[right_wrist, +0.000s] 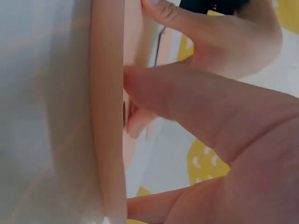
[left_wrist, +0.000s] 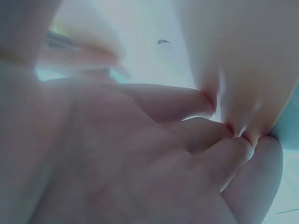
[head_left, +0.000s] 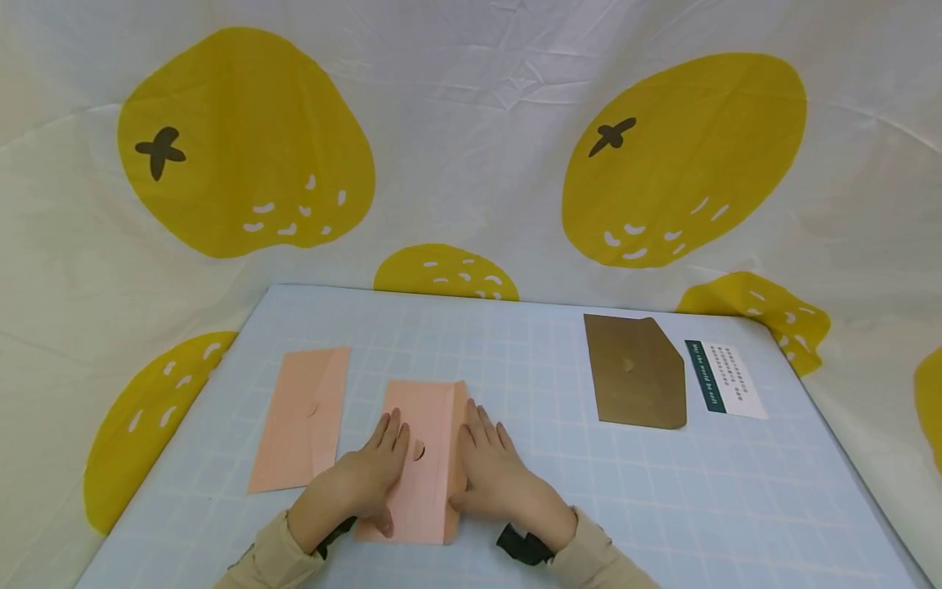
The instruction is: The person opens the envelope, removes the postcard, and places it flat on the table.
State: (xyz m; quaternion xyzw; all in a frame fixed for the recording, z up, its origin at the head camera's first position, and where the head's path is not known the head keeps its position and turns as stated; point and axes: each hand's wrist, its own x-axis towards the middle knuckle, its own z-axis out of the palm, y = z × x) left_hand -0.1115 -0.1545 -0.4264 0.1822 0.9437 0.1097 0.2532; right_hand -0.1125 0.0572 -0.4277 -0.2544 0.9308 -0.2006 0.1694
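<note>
A pink envelope (head_left: pixel 423 507) lies upright lengthwise on the table in front of me, with a small half-round slit near its middle. Its right-hand flap (head_left: pixel 454 511) is folded along a crease and slightly raised. My left hand (head_left: pixel 371 474) rests on the envelope's left part, fingers extended. At the flap side, my right hand (head_left: pixel 500 478) touches the edge with straight fingers and thumb. In the right wrist view the thumb of the right hand (right_wrist: pixel 224 126) meets the flap's edge (right_wrist: pixel 107 102). The left wrist view shows the left palm (left_wrist: pixel 140 154) close up.
Another pink envelope (head_left: pixel 294 421) lies at the left. Toward the back right are a brown envelope (head_left: pixel 636 388) and a white card with a dark green band (head_left: pixel 736 384). A pale blue grid cloth (head_left: pixel 545 360) covers the table, before a fruit-patterned curtain (head_left: pixel 471 147).
</note>
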